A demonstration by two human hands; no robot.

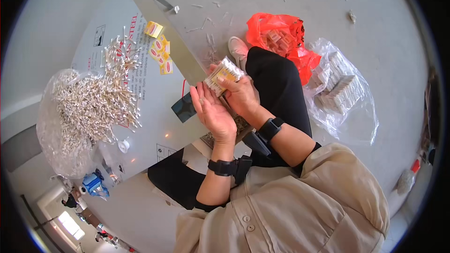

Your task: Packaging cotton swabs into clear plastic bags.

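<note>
My right hand grips a small clear packet of cotton swabs with a yellow label, held up near the edge of the white table. Flat beside it is my left hand, palm up and fingers straight, touching the packet's lower side. Both wrists wear black bands. A big heap of loose cotton swabs lies on clear plastic on the table to the left.
Several small yellow labels lie on the table above the heap. On the floor sit a red plastic bag and a clear bag of filled packets. A blue object rests at the table's near left corner.
</note>
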